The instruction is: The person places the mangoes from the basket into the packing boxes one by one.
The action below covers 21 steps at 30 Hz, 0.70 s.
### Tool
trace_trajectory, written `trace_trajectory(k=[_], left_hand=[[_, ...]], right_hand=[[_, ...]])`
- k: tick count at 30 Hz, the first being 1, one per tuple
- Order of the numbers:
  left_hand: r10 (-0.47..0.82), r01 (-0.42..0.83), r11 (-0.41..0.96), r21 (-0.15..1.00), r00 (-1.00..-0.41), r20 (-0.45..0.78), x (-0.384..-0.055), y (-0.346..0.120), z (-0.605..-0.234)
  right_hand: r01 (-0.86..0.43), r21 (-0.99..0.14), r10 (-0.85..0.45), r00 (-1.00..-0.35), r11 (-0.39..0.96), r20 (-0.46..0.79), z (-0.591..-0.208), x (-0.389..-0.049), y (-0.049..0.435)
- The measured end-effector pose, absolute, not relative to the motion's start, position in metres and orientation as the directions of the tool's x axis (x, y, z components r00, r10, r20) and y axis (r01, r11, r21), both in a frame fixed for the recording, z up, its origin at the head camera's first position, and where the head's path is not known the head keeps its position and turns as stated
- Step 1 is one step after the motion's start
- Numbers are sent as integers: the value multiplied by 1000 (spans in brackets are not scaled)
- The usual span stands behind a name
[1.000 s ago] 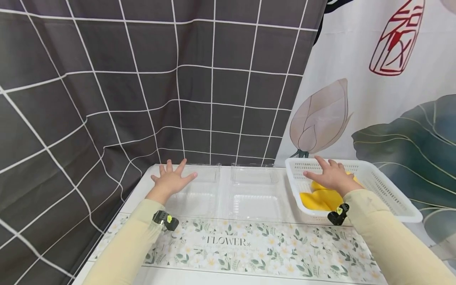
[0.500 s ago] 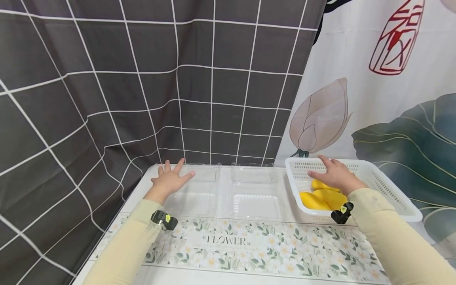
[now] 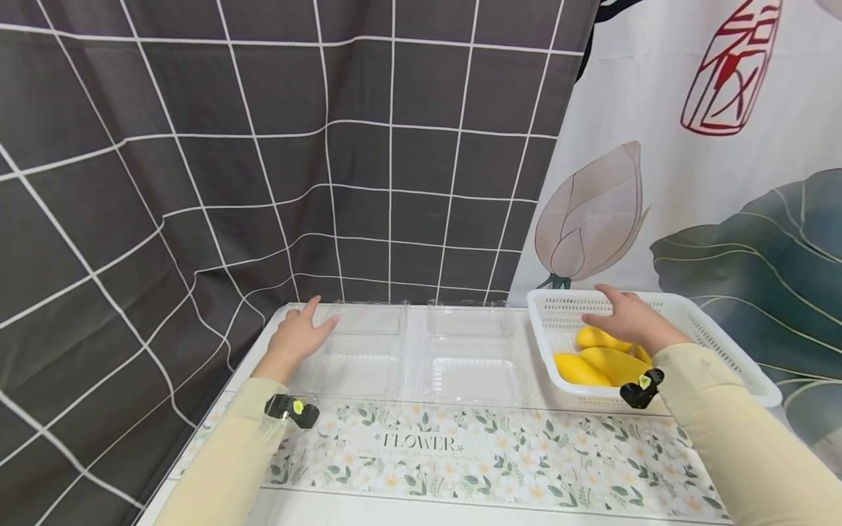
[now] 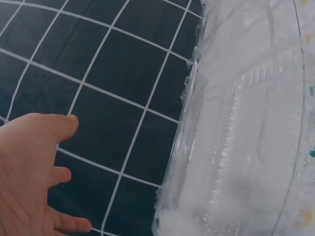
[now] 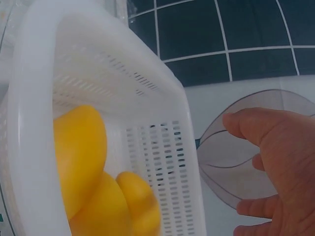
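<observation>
My right hand [image 3: 636, 320] hovers above the white perforated basket [image 3: 541, 343], thumb and fingers apart, holding nothing. Inside the basket lie several yellow mangoes [image 3: 608, 365], partly hidden by that hand and the rim. In the right wrist view, smooth mangoes [image 5: 81, 157] lean together against the basket wall. My left hand [image 3: 297, 340] is raised at the left end of the table, thumb stretched away from the fingers, with nothing in it. Nearest to it is a clear plastic clamshell box [image 3: 362, 374] with its lid folded back; a second such box [image 3: 473, 380] stands beside it, also open.
The white table [image 3: 342, 504] carries a floral printed strip [image 3: 421, 460] along its front. A dark grid-patterned curtain [image 3: 421, 161] hangs behind and at the left. A white printed curtain [image 3: 592, 95] hangs behind the basket.
My left hand has drifted left and turned, its fingers less spread. My right hand has shifted right above the basket, uncovering more of the mangoes. Basket and boxes have stayed put.
</observation>
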State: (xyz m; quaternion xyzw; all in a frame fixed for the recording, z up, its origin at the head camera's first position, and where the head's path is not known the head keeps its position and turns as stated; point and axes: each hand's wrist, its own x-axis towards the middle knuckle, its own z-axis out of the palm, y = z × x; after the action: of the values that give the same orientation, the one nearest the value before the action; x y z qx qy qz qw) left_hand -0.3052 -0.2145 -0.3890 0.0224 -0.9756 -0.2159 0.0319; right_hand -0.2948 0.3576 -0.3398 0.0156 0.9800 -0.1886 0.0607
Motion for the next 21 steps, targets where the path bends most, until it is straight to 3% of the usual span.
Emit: trace_trajectory(k=[21], left_hand=[[-151, -101, 760, 642, -988, 23, -293, -242, -432]], right_hand=[[37, -397, -9, -994, 917, -113, -341, -290, 369]])
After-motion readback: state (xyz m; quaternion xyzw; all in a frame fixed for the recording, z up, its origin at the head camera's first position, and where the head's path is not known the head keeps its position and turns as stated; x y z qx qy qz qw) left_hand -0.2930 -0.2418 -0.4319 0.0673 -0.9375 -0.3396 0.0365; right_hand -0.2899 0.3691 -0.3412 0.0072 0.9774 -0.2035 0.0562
